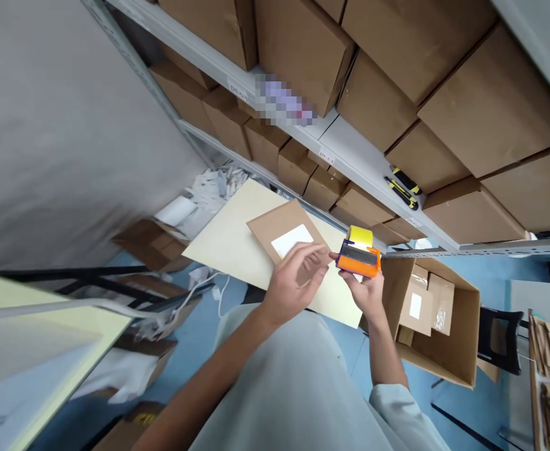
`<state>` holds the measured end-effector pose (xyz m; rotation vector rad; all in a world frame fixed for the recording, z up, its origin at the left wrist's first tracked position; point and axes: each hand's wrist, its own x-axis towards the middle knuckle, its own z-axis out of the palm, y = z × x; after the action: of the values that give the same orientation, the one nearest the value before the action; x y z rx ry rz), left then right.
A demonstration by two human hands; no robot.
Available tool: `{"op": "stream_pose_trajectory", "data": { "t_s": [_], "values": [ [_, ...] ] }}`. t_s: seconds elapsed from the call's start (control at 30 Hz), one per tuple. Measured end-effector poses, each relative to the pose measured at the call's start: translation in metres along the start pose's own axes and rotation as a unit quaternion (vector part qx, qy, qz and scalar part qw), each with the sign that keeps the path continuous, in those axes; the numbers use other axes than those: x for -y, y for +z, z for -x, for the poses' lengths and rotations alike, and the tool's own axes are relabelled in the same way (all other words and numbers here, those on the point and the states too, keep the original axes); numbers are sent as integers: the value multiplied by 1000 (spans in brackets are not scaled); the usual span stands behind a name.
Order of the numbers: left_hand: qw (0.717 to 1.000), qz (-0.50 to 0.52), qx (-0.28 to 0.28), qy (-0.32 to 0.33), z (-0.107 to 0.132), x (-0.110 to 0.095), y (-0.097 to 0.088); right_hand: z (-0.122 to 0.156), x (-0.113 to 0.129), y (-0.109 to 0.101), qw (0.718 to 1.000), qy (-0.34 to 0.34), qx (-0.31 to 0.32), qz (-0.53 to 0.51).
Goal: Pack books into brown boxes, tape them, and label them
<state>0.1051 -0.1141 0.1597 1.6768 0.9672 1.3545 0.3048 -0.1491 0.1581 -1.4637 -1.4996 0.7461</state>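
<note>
My right hand [368, 291] grips an orange and dark-blue tape dispenser [358, 255] loaded with a roll of yellow tape [360, 236]. Just left of it, my left hand [296, 275] is raised with curved fingers and the thumb apart, and I see nothing held in it. Behind and partly under the left hand lies a flat brown cardboard mailer [268, 227] with a white label [292, 239] on its face. That mailer rests on a pale yellow tabletop [228, 232]. My left hand hides the mailer's near corner.
Shelves [354, 147] stacked with brown boxes [383, 94] rise behind the table. Two yellow-black box cutters [403, 191] lie on a shelf. To the right stands a large open carton [444, 354] holding mailers, beside a black chair [500, 338]. White cables [223, 294] hang at the left.
</note>
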Motion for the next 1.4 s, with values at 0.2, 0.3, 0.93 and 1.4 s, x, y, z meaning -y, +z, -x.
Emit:
{"op": "stream_pose_trajectory", "data": {
  "t_s": [0.2, 0.3, 0.93, 1.4],
  "values": [
    [991, -103, -62, 63, 4, -34, 15, 9, -31, -55, 979, -157, 41, 127],
    [984, -145, -41, 97, 8, -46, 23, 9, -41, -72, 962, -220, 49, 153],
    [975, -189, 78, 83, 63, -63, 26, 50, -44, -86, 928, -278, 71, 235],
    [982, -180, 43, 33, 87, -69, 7, 75, -30, -70, 928, -269, 122, 228]
  ]
}}
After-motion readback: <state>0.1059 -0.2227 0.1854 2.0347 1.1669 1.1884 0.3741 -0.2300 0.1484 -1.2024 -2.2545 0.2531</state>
